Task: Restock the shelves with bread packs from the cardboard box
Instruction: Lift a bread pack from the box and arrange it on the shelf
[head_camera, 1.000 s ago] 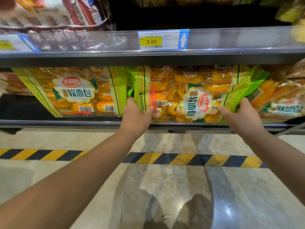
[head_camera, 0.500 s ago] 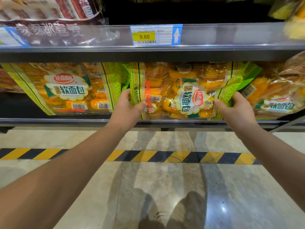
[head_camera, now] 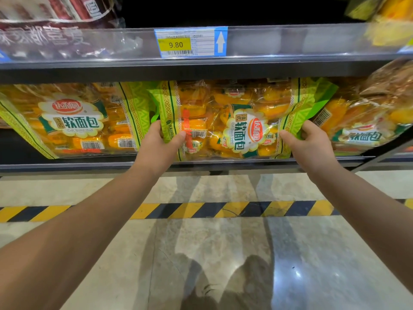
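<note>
A green and yellow bread pack [head_camera: 232, 117] stands on its side on the lower shelf [head_camera: 89, 165], label turned sideways. My left hand [head_camera: 159, 145] pinches its left green edge, thumb on the front. My right hand [head_camera: 310, 142] grips its right green edge. A like pack [head_camera: 73, 119] sits to the left on the same shelf, and another [head_camera: 362, 128] to the right. No cardboard box is in view.
The upper shelf edge [head_camera: 290, 41] carries a 9.80 price tag [head_camera: 190, 42]; red packs [head_camera: 58, 12] lie above it at the left. A yellow and black floor stripe [head_camera: 201, 210] runs under the shelf front, on glossy stone tiles.
Both hands stay on the pack's edges and have shifted slightly higher on it. The camera has drifted a little; the pack stays on the shelf.
</note>
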`<state>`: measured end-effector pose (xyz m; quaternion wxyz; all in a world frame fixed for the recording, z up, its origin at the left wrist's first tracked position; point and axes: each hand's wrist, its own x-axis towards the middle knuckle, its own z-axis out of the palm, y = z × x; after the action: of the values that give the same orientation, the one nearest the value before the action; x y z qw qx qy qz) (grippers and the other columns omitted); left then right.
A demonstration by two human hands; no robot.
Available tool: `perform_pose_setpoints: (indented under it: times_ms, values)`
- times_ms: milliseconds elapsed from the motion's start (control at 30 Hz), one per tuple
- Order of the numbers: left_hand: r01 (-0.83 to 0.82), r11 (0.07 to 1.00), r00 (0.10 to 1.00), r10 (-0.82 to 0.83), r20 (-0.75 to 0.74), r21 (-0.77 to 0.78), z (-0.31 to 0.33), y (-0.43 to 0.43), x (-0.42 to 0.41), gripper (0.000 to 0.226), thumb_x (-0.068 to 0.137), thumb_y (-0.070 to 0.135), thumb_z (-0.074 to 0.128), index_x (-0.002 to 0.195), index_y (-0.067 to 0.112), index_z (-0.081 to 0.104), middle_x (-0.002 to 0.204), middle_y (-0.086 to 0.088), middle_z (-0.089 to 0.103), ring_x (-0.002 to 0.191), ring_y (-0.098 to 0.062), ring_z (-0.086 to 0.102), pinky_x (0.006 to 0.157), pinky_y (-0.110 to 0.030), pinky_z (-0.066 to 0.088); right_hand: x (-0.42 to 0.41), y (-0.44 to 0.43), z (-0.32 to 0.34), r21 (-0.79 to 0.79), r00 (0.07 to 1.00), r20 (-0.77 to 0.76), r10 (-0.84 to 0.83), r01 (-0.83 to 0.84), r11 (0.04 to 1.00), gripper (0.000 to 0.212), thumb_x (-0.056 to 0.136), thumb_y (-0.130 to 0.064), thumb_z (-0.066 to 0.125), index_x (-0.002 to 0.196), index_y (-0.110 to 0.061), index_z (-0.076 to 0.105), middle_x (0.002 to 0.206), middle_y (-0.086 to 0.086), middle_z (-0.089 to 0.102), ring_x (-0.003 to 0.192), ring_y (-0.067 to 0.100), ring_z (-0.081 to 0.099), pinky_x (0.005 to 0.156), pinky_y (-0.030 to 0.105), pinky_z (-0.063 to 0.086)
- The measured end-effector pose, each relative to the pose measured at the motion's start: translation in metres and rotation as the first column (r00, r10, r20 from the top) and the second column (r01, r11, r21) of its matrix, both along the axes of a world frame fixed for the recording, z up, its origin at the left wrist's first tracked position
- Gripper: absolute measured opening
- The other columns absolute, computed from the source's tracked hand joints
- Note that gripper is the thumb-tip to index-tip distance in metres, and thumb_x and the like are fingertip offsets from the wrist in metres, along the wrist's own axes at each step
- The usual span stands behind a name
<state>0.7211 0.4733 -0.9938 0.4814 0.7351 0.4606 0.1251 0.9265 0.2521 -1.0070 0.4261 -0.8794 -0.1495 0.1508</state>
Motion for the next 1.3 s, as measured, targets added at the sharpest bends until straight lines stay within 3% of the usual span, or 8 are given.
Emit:
perform_pose_setpoints:
  times_ms: [67,200,333,433,600,800,1033,1300]
  values:
    - [-0.041,0.999,0.999,0.041,-0.002,-0.008,0.001,0.002,0.000,0.069,0.105,0.042,0.061,0.162,0.018,0.032,0.143,-0.004,0.055,0.131,-0.027,0.060,0.111,-0.050,0.051,0.002,-0.002,0.001,0.027,1.000,0.026,0.017,-0.018,0.999,0.021,0.100,-0.033,0.063,0.100,-0.013,0.064,0.091,0.008,0.067,0.081,0.025,0.063,0.072,0.044,0.056]
    - [-0.078,0.996,0.996,0.079,0.032,-0.032,-0.001,0.006,-0.001,0.065,0.109,0.033,0.055,0.165,0.019,0.026,0.107,0.015,0.052,0.116,-0.024,0.067,0.098,-0.040,0.057,0.004,-0.002,0.004,0.050,0.999,0.043,0.015,-0.017,0.999,0.037,0.102,-0.030,0.058,0.074,-0.015,0.039,0.068,0.004,0.035,0.065,0.019,0.033,0.062,0.038,0.031]
    - [-0.077,0.994,0.995,0.082,0.054,-0.074,0.000,0.005,-0.004,0.069,0.106,0.027,0.062,0.165,0.018,0.026,0.158,-0.003,0.045,0.137,-0.022,0.056,0.114,-0.042,0.049,0.006,0.001,0.003,-0.029,1.000,0.016,0.017,-0.017,0.999,0.028,0.104,-0.029,0.056,0.081,-0.015,0.048,0.073,0.004,0.045,0.067,0.020,0.042,0.064,0.037,0.038]
    - [-0.053,0.998,0.999,0.053,0.011,-0.044,0.003,0.000,-0.005,0.079,0.102,0.029,0.069,0.165,0.018,0.024,0.165,-0.003,0.038,0.151,-0.020,0.039,0.123,-0.043,0.037,0.008,0.002,0.001,-0.086,0.999,-0.046,0.008,-0.012,0.996,0.017,0.104,-0.029,0.057,0.108,-0.013,0.060,0.099,0.008,0.065,0.092,0.027,0.062,0.080,0.042,0.054]
    - [-0.056,0.998,0.998,0.055,-0.035,-0.033,0.009,-0.009,-0.001,0.066,0.103,0.021,0.067,0.159,0.015,0.033,0.100,0.026,0.042,0.115,-0.002,0.042,0.099,-0.026,0.038,0.004,0.001,0.003,-0.101,0.998,-0.066,-0.002,-0.005,0.995,0.021,0.102,-0.028,0.060,0.121,-0.019,0.059,0.113,0.003,0.068,0.106,0.026,0.065,0.094,0.048,0.056]
    - [-0.054,0.998,0.996,0.052,-0.072,-0.027,0.021,-0.012,-0.003,0.064,0.102,0.017,0.069,0.156,0.011,0.036,0.093,0.029,0.038,0.091,0.005,0.048,0.095,-0.023,0.037,-0.005,0.000,0.015,-0.166,0.998,-0.056,-0.023,0.014,0.986,0.033,0.101,-0.027,0.062,0.131,-0.014,0.053,0.108,-0.002,0.058,0.099,0.022,0.055,0.082,0.041,0.049]
    - [0.116,0.993,0.977,-0.108,-0.183,0.034,0.062,-0.027,-0.018,0.096,0.092,0.028,0.081,0.165,0.013,0.020,0.164,-0.009,0.036,0.151,-0.028,0.038,0.121,-0.050,0.039,-0.030,-0.008,0.060,-0.293,0.991,-0.062,0.115,-0.128,0.947,0.054,0.099,-0.020,0.065,0.147,-0.009,0.042,0.142,0.011,0.057,0.110,0.021,0.056,0.079,0.026,0.043]
    - [0.458,0.872,0.824,-0.343,-0.451,0.173,0.189,-0.051,-0.058,0.084,0.097,0.030,0.073,0.164,0.016,0.024,0.162,-0.011,0.030,0.151,-0.032,0.032,0.118,-0.044,0.037,-0.089,-0.020,0.187,-0.384,0.877,0.060,0.477,-0.421,0.822,0.061,0.097,-0.023,0.066,0.153,-0.016,0.043,0.145,0.012,0.050,0.135,0.030,0.046,0.105,0.039,0.042]
